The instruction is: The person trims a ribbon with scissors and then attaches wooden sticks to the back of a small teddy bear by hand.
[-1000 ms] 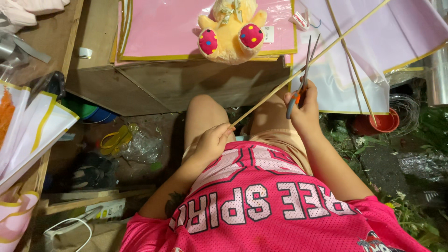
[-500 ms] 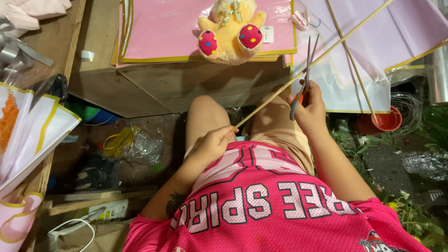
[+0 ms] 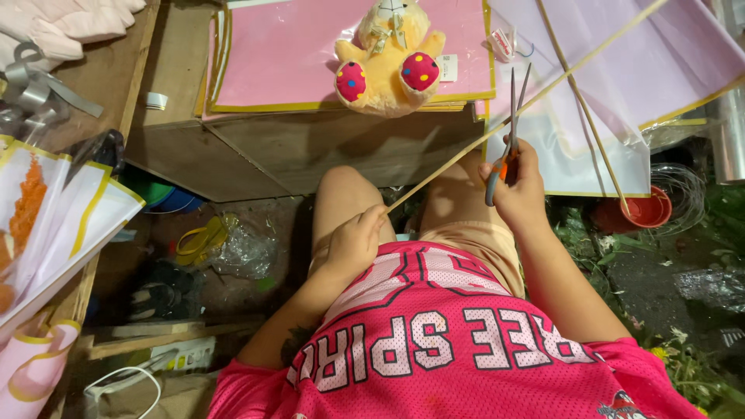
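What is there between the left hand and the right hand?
In the head view, a thin bamboo stick spans from the left hand past the right hand, which holds scissors; bare knees lie beneath.

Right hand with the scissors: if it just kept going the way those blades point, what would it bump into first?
The right hand aims the scissors up the picture. Their blades already cross the thin bamboo stick, so that comes first; beyond it lie the stacked pink sheets on the low wooden table. Depth is hard to judge here.
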